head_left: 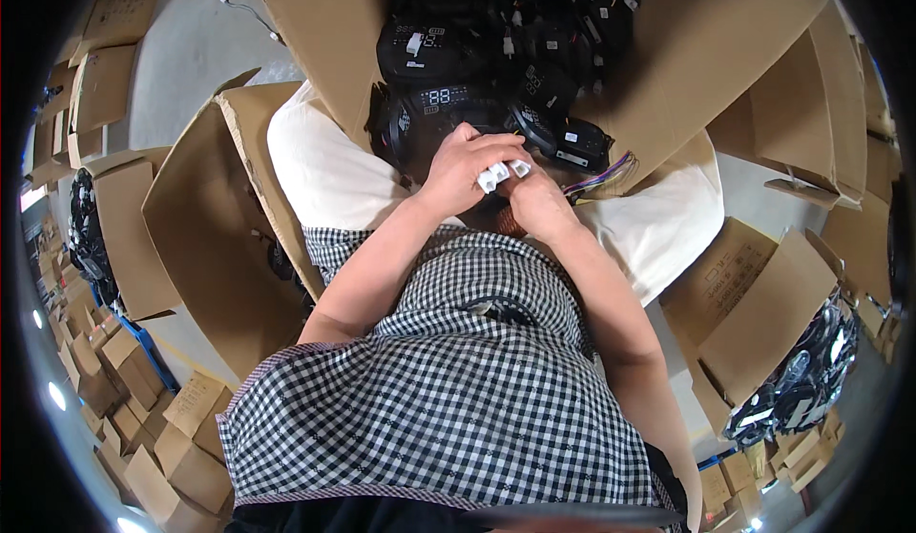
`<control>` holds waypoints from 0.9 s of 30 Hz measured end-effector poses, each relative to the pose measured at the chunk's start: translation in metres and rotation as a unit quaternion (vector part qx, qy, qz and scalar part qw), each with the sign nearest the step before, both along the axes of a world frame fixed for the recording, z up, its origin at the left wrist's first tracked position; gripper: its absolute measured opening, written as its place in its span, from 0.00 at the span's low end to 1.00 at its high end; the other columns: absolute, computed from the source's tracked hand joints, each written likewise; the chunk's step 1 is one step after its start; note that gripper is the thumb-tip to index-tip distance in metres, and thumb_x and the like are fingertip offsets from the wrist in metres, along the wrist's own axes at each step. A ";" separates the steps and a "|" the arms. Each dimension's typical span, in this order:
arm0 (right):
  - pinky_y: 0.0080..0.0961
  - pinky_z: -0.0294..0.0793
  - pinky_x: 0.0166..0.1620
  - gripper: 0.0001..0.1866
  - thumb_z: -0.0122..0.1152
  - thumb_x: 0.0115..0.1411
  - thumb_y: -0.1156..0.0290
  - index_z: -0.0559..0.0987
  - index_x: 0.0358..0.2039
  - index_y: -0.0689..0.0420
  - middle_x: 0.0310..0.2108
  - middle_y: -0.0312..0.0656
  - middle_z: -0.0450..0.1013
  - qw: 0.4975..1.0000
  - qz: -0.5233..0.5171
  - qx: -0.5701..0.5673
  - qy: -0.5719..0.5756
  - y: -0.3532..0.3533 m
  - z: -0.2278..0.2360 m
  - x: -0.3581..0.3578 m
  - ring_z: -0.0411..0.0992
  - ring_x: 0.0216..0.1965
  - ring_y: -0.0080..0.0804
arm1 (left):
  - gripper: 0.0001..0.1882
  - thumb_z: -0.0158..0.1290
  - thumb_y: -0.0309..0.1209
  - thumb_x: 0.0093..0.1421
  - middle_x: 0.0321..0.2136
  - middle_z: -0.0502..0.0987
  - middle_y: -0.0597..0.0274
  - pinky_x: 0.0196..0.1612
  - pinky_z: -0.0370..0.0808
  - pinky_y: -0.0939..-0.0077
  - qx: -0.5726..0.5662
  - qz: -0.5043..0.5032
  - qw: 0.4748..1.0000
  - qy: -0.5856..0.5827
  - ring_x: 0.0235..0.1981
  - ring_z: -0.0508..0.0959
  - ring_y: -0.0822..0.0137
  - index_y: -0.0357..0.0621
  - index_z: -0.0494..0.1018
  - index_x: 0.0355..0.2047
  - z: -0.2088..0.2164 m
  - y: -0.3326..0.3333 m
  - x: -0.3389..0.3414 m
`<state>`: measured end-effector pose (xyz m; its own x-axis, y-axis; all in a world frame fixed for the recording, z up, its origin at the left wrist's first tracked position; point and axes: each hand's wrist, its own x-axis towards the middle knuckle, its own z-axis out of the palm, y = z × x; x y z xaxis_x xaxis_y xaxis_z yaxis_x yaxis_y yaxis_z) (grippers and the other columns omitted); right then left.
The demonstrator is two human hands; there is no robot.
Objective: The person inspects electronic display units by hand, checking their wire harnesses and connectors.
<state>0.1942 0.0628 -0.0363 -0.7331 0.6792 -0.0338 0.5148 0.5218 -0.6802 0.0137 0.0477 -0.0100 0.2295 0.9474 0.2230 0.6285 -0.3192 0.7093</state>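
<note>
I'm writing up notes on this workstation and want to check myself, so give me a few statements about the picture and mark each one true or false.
1. The left hand and right hand are close together. True.
2. The white connectors lie on the floor. False: they are between the two hands.
3. The carton beyond the hands holds black display units. True.
4. All those units are dark. False: at least one shows a lit display.
5. The apron is black-and-white checked. True.
6. The trousers are dark blue. False: they are off-white.
</note>
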 end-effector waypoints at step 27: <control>0.17 0.46 0.15 0.10 0.54 0.62 0.65 0.72 0.26 0.55 0.15 0.28 0.63 0.646 -0.269 -0.700 0.141 -0.008 0.028 0.017 0.54 0.13 0.14 | 0.17 0.60 0.22 0.39 0.30 0.80 0.64 0.34 0.72 0.70 -0.087 -0.070 0.994 0.011 0.29 0.77 0.61 0.47 0.77 0.34 -0.005 -0.016 -0.014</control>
